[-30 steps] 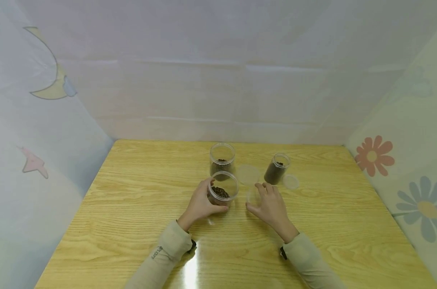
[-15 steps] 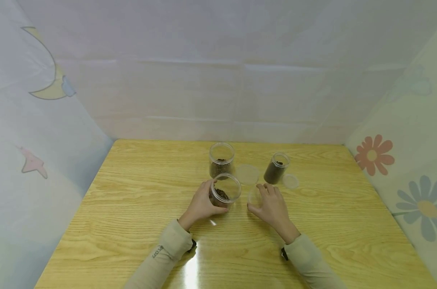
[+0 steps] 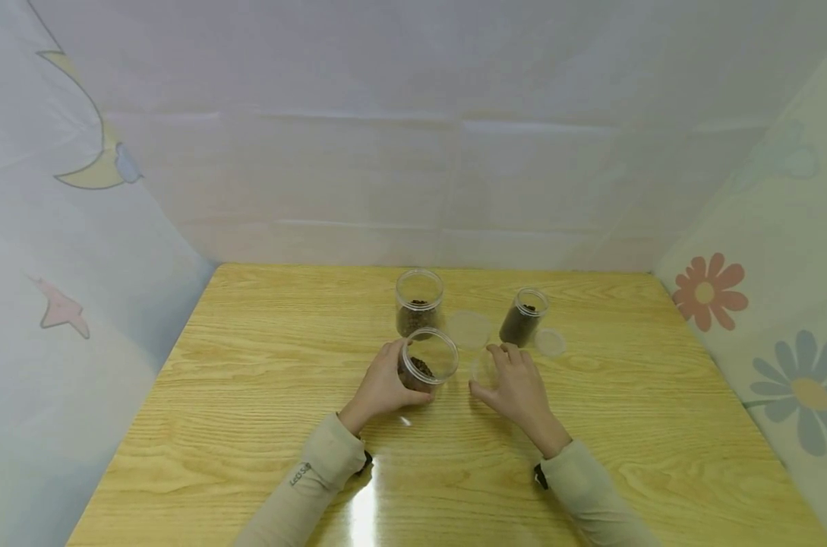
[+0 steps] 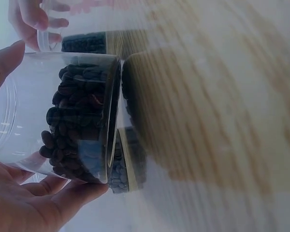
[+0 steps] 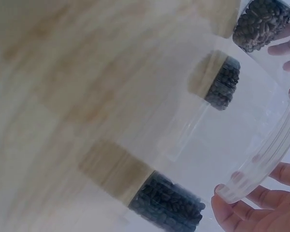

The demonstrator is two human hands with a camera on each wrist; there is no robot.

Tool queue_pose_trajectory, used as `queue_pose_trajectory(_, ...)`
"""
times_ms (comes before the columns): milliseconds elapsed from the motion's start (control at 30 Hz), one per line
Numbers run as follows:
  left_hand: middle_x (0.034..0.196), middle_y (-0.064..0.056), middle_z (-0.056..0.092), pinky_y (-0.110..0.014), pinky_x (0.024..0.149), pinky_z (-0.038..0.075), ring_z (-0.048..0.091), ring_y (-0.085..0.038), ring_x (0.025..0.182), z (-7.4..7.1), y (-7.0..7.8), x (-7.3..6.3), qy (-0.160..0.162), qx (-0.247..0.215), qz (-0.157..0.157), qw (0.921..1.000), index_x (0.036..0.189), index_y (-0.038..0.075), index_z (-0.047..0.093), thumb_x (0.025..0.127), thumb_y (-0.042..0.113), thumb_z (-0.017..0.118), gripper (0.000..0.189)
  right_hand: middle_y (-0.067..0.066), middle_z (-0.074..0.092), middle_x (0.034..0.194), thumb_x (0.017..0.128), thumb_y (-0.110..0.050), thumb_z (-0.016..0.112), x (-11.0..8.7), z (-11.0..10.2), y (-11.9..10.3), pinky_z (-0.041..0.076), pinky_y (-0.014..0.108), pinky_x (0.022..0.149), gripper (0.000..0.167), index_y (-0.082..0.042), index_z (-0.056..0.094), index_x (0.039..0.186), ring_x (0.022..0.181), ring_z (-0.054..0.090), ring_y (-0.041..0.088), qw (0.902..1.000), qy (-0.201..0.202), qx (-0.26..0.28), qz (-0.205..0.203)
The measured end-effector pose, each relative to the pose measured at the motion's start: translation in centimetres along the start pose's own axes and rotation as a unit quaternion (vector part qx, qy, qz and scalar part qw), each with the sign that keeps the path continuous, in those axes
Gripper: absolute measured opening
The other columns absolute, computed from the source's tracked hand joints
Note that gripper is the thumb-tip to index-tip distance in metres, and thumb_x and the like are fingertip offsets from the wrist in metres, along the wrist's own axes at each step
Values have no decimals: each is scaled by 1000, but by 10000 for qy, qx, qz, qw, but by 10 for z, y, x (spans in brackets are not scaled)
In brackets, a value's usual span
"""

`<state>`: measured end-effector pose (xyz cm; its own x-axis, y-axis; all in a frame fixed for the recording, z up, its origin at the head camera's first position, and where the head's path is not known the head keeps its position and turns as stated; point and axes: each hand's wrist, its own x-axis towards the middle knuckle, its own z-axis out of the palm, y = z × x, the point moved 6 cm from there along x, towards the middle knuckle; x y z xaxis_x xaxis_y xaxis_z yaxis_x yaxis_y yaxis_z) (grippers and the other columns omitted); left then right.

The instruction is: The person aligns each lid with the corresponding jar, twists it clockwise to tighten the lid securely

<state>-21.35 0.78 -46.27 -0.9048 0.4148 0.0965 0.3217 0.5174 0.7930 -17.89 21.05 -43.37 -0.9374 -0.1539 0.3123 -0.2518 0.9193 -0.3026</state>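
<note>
In the head view my left hand (image 3: 382, 384) grips a wide clear jar (image 3: 446, 366), partly filled with dark brown beans that look like coffee beans (image 4: 79, 116). The jar leans to the right, its mouth uncovered. Fingers and thumb curl round its sides in the left wrist view. To its right, my right hand (image 3: 519, 387) holds a clear round lid (image 5: 261, 159) by the rim, on edge between thumb and fingers. The lid is faint in the head view. A gap separates it from the jar.
Behind the held jar stands another uncovered jar (image 3: 418, 315) of dark beans. A narrower jar (image 3: 519, 327) with dark contents is at the back right. Two clear lids, a larger one (image 3: 469, 330) and a smaller one (image 3: 550, 343), lie flat on the wooden table (image 3: 263, 365).
My left hand has tilted the jar and shifted it slightly to the right. My right hand, still holding the lid, has barely moved.
</note>
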Motion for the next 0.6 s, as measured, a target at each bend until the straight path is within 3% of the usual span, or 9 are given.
queue_pose_trajectory(333, 116, -15, 49, -47, 87, 41, 48, -28, 102, -1, 4, 1, -40, 231, 20, 9997, 133, 3, 37, 60, 30, 85, 91, 25, 52, 112, 70, -33, 74, 3, -11, 1, 48, 51, 75, 62, 4, 55, 116, 97, 51, 40, 9994, 43, 296, -146)
queue_pose_trajectory(600, 117, -12, 48, -46, 88, 42, 48, -28, 105, -4, 6, 2, -186, 416, 64, 9989, 131, 3, 39, 60, 32, 85, 90, 24, 52, 112, 68, -33, 77, 4, -20, -2, 48, 50, 75, 65, 3, 55, 117, 96, 52, 40, 9975, 268, 369, -536)
